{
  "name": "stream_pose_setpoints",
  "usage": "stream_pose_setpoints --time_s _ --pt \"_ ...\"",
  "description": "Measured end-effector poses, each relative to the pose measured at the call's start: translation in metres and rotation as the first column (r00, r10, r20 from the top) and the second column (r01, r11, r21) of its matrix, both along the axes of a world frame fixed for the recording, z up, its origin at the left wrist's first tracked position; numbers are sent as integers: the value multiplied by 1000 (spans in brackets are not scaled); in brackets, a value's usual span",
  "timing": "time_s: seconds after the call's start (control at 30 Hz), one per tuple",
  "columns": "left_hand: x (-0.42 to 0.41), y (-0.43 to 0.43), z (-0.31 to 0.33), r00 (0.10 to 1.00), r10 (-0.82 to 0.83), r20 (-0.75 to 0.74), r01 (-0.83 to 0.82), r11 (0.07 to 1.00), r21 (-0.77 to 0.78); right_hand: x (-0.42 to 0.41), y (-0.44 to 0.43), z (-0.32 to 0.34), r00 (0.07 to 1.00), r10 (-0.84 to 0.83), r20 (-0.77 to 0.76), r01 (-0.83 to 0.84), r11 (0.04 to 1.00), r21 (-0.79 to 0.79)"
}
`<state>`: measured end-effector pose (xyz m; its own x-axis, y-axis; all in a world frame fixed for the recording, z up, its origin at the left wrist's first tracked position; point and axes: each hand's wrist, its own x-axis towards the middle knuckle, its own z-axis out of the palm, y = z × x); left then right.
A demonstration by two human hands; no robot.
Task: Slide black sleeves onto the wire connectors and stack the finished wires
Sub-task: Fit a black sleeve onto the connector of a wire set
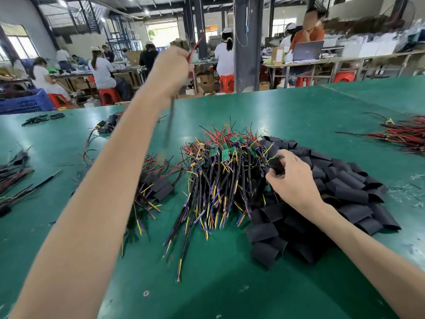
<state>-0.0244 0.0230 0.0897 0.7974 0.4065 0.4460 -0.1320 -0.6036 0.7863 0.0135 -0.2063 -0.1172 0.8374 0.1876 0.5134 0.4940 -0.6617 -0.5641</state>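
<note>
My left hand (pixel 170 72) is raised high above the green table (pixel 230 284) and grips one wire assembly (pixel 170 125). Its red leads stick up past my fingers and its dark cable hangs down, blurred. My right hand (pixel 289 176) pinches a black sleeve (pixel 276 165) at the near edge of the heap of black sleeves (pixel 345 194). A big pile of wires with small green boards (pixel 220 178) lies in the middle. Left of it rests a small stack of sleeved wires (pixel 156 187).
More wire bundles lie at the table's left edge (pixel 13 178), far left (pixel 108 125) and far right (pixel 404 134). Beyond the table, people sit on red stools at other benches, beside a blue crate (pixel 25 102) and a dark pillar (pixel 247 42).
</note>
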Motion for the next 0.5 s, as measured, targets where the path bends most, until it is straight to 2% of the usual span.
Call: stream_pose_setpoints --time_s 0.07,0.13,0.23,0.3,0.4,0.5 --pt "-18 7 10 999 38 24 -42 979 201 -1 1 -1 1000 -2 10 2 1000 9" --pt "-35 13 6 997 50 66 -72 919 387 -2 2 -1 999 -1 32 0 1000 16" --pt "-50 14 -32 992 72 100 -117 815 568 -4 4 -2 999 9 31 -10 999 37" --pt "-54 14 -70 994 89 61 -108 796 596 -4 4 -2 1000 23 15 -24 999 38" --pt "-59 17 -125 996 82 -17 -58 825 562 -5 3 -1 999 47 -19 -46 998 51" --pt "-64 16 -161 999 46 17 -47 821 569 -6 3 -1 997 64 39 -66 997 49"
